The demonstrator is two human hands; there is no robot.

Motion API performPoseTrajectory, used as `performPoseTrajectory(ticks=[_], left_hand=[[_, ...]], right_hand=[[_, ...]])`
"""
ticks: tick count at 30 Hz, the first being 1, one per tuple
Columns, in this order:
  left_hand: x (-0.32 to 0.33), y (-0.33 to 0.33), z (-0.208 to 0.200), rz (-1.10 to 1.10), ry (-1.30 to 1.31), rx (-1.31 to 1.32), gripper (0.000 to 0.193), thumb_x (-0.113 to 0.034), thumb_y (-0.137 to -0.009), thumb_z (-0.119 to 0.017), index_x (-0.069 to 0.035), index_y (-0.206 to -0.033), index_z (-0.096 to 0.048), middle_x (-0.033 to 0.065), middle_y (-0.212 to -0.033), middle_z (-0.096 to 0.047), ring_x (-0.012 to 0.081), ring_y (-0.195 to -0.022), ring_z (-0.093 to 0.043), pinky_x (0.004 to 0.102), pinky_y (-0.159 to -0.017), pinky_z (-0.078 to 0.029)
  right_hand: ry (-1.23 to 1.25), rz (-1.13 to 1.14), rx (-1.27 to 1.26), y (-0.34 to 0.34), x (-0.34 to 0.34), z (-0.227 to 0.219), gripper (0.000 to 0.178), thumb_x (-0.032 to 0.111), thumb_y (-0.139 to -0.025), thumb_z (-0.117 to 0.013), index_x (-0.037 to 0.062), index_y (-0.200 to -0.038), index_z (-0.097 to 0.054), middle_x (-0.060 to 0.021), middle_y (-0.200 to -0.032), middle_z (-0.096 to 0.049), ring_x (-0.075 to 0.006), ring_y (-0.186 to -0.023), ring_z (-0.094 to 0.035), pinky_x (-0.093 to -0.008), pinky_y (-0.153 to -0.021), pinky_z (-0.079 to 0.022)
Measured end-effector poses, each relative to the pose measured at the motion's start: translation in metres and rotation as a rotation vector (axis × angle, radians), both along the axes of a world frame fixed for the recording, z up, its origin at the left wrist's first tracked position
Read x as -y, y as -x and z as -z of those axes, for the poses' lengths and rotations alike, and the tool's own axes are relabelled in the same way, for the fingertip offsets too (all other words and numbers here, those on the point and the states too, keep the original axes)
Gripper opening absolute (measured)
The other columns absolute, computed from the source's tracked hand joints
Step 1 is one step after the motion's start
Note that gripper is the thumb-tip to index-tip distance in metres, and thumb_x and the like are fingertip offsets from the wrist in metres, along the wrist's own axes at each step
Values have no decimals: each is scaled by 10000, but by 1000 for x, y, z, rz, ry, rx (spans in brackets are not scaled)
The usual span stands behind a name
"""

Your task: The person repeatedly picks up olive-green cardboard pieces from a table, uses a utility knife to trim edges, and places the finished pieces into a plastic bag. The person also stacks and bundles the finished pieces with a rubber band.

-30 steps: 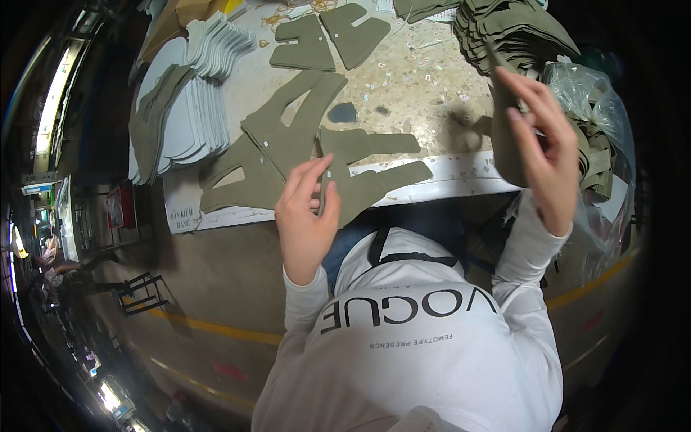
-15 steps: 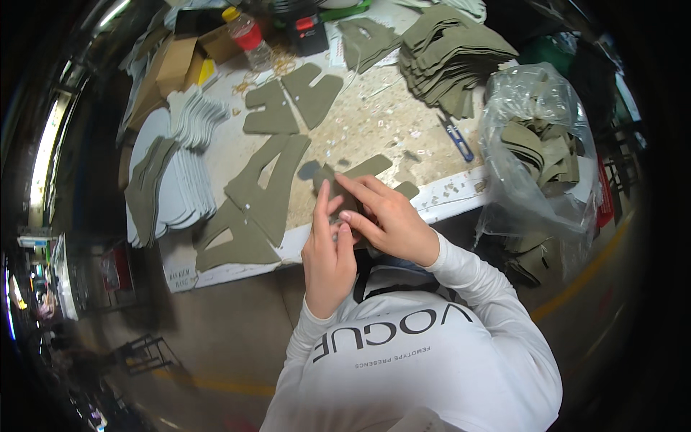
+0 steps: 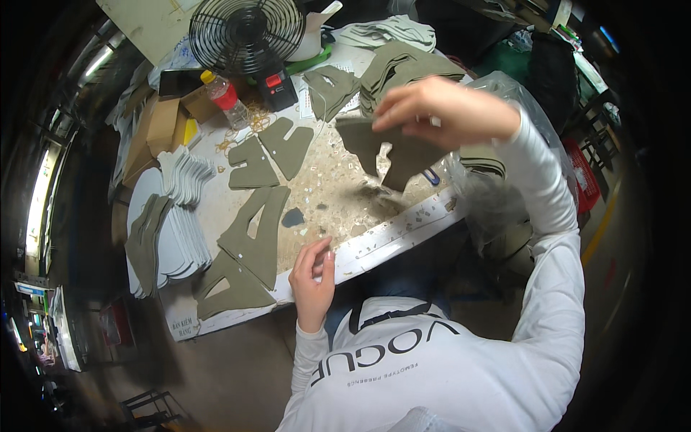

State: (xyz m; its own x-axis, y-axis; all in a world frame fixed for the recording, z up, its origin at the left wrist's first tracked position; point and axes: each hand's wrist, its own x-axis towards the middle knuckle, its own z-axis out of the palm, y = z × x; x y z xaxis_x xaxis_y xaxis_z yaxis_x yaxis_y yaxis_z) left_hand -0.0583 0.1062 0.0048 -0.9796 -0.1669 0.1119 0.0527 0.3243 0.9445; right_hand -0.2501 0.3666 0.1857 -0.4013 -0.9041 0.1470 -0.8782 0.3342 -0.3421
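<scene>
two bare hands are positioned at the table (image 3: 324, 198), one raised and one low. the right hand (image 3: 453, 111) is above the right half of the table, with its fingers pinching the upper part of a dark olive piece (image 3: 403, 153) (motion blur hides the exact finger contact). the dark olive piece hangs beneath the hand, over the tabletop, and has an open cut-out in its lower part.

the left hand (image 3: 314, 286) is empty at the near edge of the table, its fingers loosely bent and its thumb set near them; whether the fingertips touch the surface cannot be told.

a lower pair of olive pieces (image 3: 241, 295) lies flat just left of the left hand, each piece with a cut-out. an upper pair of slotted pieces (image 3: 252, 169) lies beyond it, the two set side by side.

at the left end, a stack of pale grey pieces (image 3: 180, 241) carries a folded olive piece (image 3: 147, 241) on its left side. along the far side are a black fan (image 3: 248, 29), a bottle (image 3: 229, 99) (yellow cap, red label) and a stack of olive pieces (image 3: 407, 68). a clear plastic bag (image 3: 486, 209) is at the right end.
</scene>
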Motion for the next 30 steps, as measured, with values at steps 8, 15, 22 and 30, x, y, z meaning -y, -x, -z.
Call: performPoseTrajectory(ticks=[8, 15, 22, 30], left_hand=[[59, -24, 8, -408, 106, 13, 230, -25, -901, -616, 0, -1123, -668, 95, -1012, -656, 125, -764, -654, 241, -601, -520], [106, -38, 18, -634, 690, 40, 373, -176, -845, -718, -25, -1177, -640, 105, -952, -583, 197, -609, -576, 355, -626, -477], [104, -24, 19, -630, 669, 107, 414, -195, -805, -754, -71, -1185, -644, 101, -966, -591, 210, -662, -606, 364, -664, -488], [98, -15, 14, -646, 635, 96, 385, -194, -782, -762, -78, -1133, -653, 73, -977, -598, 204, -723, -617, 373, -683, -496]], right_hand=[[301, 350, 463, 160, -95, -4, 385, 24, -877, -601, 24, -1259, -646, -59, -1265, -643, -130, -1121, -585, -278, -1025, -423], [503, 567, 679, 199, -140, 83, 404, 28, -851, -633, 50, -1254, -662, -70, -1216, -665, -159, -1098, -592, -268, -1015, -413], [-113, 730, -494, 132, -125, 28, 351, 201, -867, -673, 42, -1179, -665, -172, -1074, -667, -336, -979, -650, -373, -855, -514], [102, 283, -132, -71, -24, 31, 374, 10, -795, -647, 11, -1169, -671, -150, -1153, -664, -295, -985, -636, -339, -855, -491]])
